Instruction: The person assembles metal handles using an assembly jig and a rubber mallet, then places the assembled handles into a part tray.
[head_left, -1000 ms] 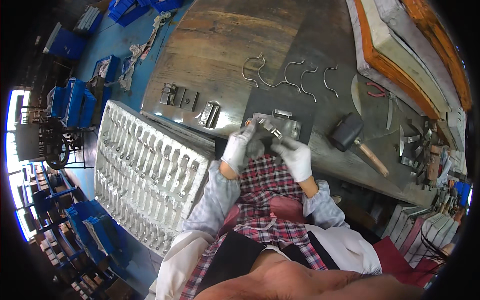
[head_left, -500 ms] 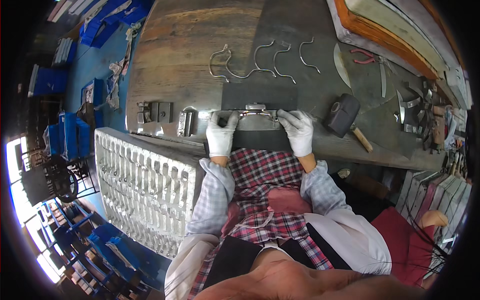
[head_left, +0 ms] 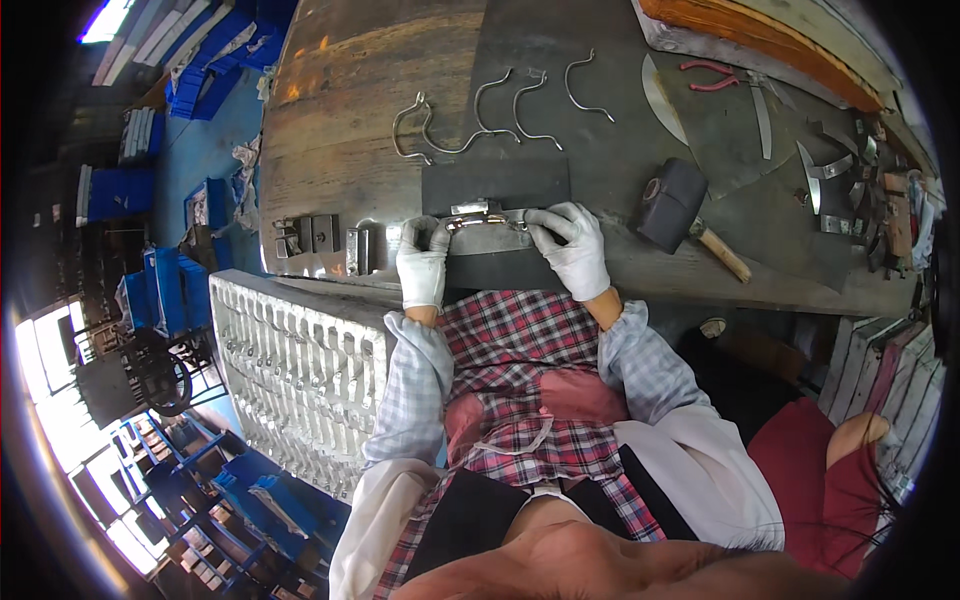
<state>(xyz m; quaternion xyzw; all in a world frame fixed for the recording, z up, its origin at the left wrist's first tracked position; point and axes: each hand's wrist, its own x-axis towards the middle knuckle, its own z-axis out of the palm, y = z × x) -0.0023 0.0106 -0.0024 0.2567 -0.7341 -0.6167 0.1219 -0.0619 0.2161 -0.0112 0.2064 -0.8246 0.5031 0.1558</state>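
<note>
Both my hands wear white gloves and grip a shiny curved metal piece (head_left: 472, 223) at the front edge of the workbench. My left hand (head_left: 424, 262) pinches its left end, with thumb and fingers closed. At the other end, my right hand (head_left: 572, 250) closes its fingers on the piece. Just beyond it, a small metal block (head_left: 475, 208) sits on a dark mat (head_left: 500, 180). Farther up the bench lie several bent metal rods (head_left: 535, 115), each a shallow curve.
To the right lies a black-headed mallet (head_left: 676, 205) with a wooden handle, near pink-handled pliers (head_left: 712, 76) and metal strips (head_left: 830, 190). Metal blocks (head_left: 318, 236) sit on the bench's left. A slotted white rack (head_left: 300, 370) stands below-left, near blue bins (head_left: 160, 290).
My view has shifted a little, so the bench contents appear moved left and up. The metal piece now tilts slightly, its right end higher, and my right hand has turned a little inward.
</note>
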